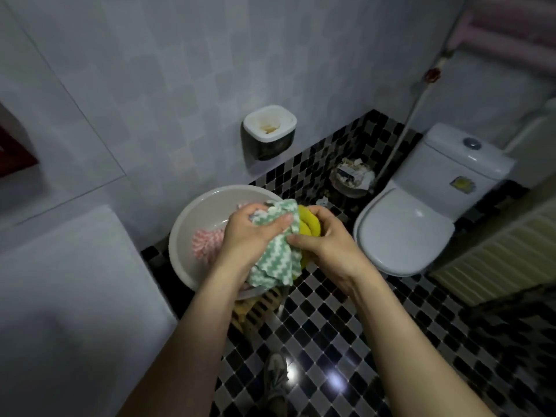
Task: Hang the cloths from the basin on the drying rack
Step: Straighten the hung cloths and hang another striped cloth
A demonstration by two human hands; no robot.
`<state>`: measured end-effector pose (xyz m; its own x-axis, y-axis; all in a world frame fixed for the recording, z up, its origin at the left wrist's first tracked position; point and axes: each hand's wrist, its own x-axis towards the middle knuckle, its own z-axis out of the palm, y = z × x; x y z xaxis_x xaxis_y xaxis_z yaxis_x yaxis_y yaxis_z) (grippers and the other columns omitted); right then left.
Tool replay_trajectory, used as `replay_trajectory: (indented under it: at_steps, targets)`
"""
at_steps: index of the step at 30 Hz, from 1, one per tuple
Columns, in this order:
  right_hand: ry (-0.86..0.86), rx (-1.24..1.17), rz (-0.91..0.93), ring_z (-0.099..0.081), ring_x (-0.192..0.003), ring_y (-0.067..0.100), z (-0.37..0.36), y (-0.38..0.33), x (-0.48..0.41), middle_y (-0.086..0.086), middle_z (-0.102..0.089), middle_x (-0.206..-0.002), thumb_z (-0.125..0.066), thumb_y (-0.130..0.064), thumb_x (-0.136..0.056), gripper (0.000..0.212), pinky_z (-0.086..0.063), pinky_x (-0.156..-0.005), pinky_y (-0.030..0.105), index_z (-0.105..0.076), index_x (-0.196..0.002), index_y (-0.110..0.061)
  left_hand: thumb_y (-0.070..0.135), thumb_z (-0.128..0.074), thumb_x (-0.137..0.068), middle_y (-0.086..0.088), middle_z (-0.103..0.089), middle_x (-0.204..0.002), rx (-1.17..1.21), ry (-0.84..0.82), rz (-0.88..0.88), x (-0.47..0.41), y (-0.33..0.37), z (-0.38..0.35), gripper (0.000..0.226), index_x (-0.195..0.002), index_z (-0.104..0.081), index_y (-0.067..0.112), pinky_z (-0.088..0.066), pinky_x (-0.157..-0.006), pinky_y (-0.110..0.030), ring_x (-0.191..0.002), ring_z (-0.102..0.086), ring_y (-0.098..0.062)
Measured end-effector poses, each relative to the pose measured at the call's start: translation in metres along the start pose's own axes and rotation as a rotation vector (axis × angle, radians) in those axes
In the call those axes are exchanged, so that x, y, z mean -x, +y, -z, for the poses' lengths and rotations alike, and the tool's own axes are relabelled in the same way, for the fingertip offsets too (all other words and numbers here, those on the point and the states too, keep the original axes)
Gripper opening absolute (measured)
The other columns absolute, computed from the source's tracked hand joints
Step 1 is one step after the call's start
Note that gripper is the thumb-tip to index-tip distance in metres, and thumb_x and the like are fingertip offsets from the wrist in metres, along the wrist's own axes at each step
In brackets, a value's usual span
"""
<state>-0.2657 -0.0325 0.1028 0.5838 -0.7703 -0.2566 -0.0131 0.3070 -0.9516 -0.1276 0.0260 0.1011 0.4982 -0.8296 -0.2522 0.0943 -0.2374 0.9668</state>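
Observation:
A white round basin [192, 215] stands on a low stool by the tiled wall. Inside it lies a pink-and-white zigzag cloth [207, 240]. My left hand [246, 233] and my right hand [325, 239] both grip a green-and-white zigzag cloth [275, 260], bunched up just above the basin's right rim. A yellow cloth [308, 225] is pressed between the green cloth and my right palm. No drying rack is clearly in view.
A white toilet [406, 233] with its lid down stands to the right. A waste bin [352, 179] sits in the corner, a wall-mounted holder [269, 130] above it. A white appliance [69, 296] fills the left. A radiator [496, 257] is at far right. My shoe [275, 377] rests on the checkered floor.

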Motion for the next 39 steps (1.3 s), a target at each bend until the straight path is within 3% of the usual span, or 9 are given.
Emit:
replay_trajectory:
  at_steps: [5, 9, 13, 16, 19, 25, 31, 36, 39]
  targets:
    - [0.089, -0.168, 0.037, -0.061, -0.087, 0.031, 0.030, -0.032, 0.062, 0.015, -0.056, -0.101, -0.060, -0.004, -0.080, 0.024, -0.048, -0.061, 0.034, -0.051, -0.095, -0.020, 0.002, -0.066, -0.074, 0.004, -0.059, -0.067, -0.189, 0.124, -0.180, 0.026, 0.015, -0.009, 0.024, -0.068, -0.053, 0.022, -0.040, -0.056, -0.026, -0.062, -0.055, -0.014]
    - [0.181, 0.102, 0.152, -0.056, -0.082, 0.026, 0.048, -0.056, 0.106, 0.011, -0.055, -0.089, -0.052, -0.001, -0.093, 0.020, -0.049, -0.066, 0.035, -0.049, -0.089, -0.020, -0.010, -0.052, -0.073, 0.017, -0.069, -0.093, -0.349, -0.205, -0.456, 0.051, 0.045, -0.034, 0.048, -0.075, -0.069, 0.034, -0.046, -0.070, -0.008, -0.080, -0.062, 0.004]
    - [0.257, 0.399, 0.227, -0.053, -0.075, 0.013, 0.058, -0.085, 0.151, 0.005, -0.053, -0.083, -0.055, 0.000, -0.089, 0.021, -0.046, -0.068, 0.028, -0.049, -0.087, -0.020, 0.028, -0.059, -0.073, 0.010, -0.074, -0.086, -0.414, -0.521, -0.477, 0.066, 0.066, -0.063, 0.018, -0.080, -0.076, 0.029, -0.052, -0.075, -0.028, -0.083, -0.067, -0.008]
    - [0.273, 0.431, 0.197, -0.049, -0.062, 0.006, 0.058, -0.098, 0.182, -0.002, -0.052, -0.071, -0.060, -0.001, -0.081, 0.018, -0.042, -0.057, 0.020, -0.051, -0.083, -0.016, 0.064, -0.064, -0.074, 0.010, -0.068, -0.120, -0.348, -0.771, -0.439, 0.074, 0.069, -0.074, 0.053, -0.116, -0.070, 0.031, -0.047, -0.099, -0.031, -0.113, -0.060, -0.003]
    - [0.311, 0.461, 0.153, -0.049, -0.064, 0.011, 0.050, -0.099, 0.215, 0.001, -0.051, -0.069, -0.061, -0.011, -0.072, 0.011, -0.041, -0.057, 0.024, -0.054, -0.080, -0.015, 0.061, -0.068, -0.075, 0.007, -0.070, -0.116, -0.395, -0.975, -0.394, 0.092, 0.068, -0.083, 0.044, -0.110, -0.071, 0.035, -0.049, -0.095, -0.031, -0.108, -0.063, -0.005]
    - [0.649, 0.802, 0.009, -0.056, -0.069, 0.014, 0.025, -0.077, 0.283, 0.000, -0.056, -0.075, -0.070, -0.014, -0.080, 0.017, -0.052, -0.060, 0.035, -0.055, -0.087, -0.014, 0.039, -0.072, -0.082, 0.002, -0.072, -0.074, -0.477, -0.750, -0.581, 0.135, 0.062, -0.080, 0.017, -0.071, -0.073, 0.026, -0.052, -0.071, -0.037, -0.075, -0.066, -0.017]
    - [0.816, 0.583, -0.111, -0.060, -0.062, 0.008, 0.003, -0.041, 0.370, 0.004, -0.055, -0.076, -0.064, -0.005, -0.085, 0.012, -0.052, -0.053, 0.025, -0.053, -0.086, -0.011, 0.032, -0.071, -0.085, 0.005, -0.063, -0.091, -0.528, -0.797, -0.819, 0.179, 0.064, -0.080, 0.011, -0.075, -0.068, 0.037, -0.053, -0.079, -0.043, -0.087, -0.061, -0.020]
    - [0.952, -0.004, 0.162, -0.056, -0.070, 0.018, -0.016, -0.024, 0.428, 0.007, -0.047, -0.074, -0.063, 0.005, -0.086, 0.020, -0.054, -0.051, 0.030, -0.050, -0.082, -0.010, 0.025, -0.073, -0.083, 0.012, -0.061, -0.120, -0.590, -0.966, -0.962, 0.223, 0.061, -0.086, 0.004, -0.085, -0.076, 0.027, -0.051, -0.088, -0.035, -0.104, -0.058, -0.011]
    - [1.137, -0.075, 0.256, -0.056, -0.065, 0.019, -0.023, -0.013, 0.464, 0.012, -0.046, -0.077, -0.055, 0.010, -0.085, 0.014, -0.054, -0.045, 0.028, -0.053, -0.090, -0.002, 0.030, -0.077, -0.079, 0.012, -0.072, -0.082, -0.651, -1.166, -0.817, 0.257, 0.057, -0.090, 0.007, -0.074, -0.072, 0.032, -0.056, -0.066, -0.031, -0.079, -0.066, -0.011]
